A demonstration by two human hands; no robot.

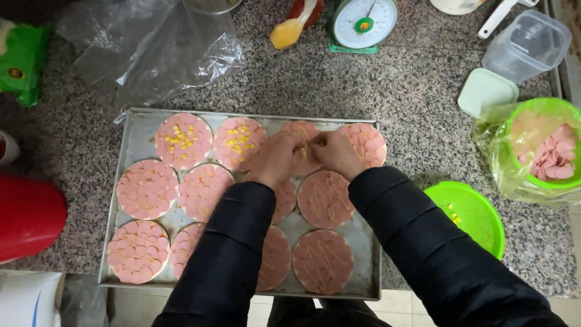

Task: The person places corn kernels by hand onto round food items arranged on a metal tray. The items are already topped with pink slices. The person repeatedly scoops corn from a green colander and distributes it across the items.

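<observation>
Corn kernels (301, 151) sit pinched between the left hand (275, 160) and right hand (336, 154), both closed, over the third round at the tray's (130, 181) far edge. Speckled granite worktop (393, 91) carries it. Twelve sausage-covered rounds show; two at far left (183, 140) bear corn. Black sleeves (230, 254) hide several. A green colander (475, 215) stands by the right edge.

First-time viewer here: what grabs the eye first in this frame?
A metal baking tray on the speckled counter, filled with round bases covered in pink sausage slices. Both hands, left hand and right hand, meet over a top-row base, where two neighbours carry yellow corn kernels. A green strainer sits right.
</observation>
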